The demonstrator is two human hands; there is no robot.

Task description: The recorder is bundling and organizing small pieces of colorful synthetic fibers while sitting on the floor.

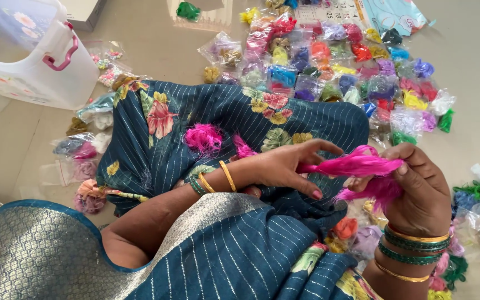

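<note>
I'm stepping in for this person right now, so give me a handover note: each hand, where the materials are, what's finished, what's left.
Right hand: clasps one end of a bright pink bundle of silky thread.
Left hand: fingers pinch the bundle's other end, drawing strands out.
On the lap's dark blue flowered cloth lie two small loose pink tufts.
Many small clear packets of coloured thread cover the floor ahead; more lie at both sides. A white plastic box with a pink latch stands far left.
Done: two tufts pulled off. Left: most of the bundle.
</note>
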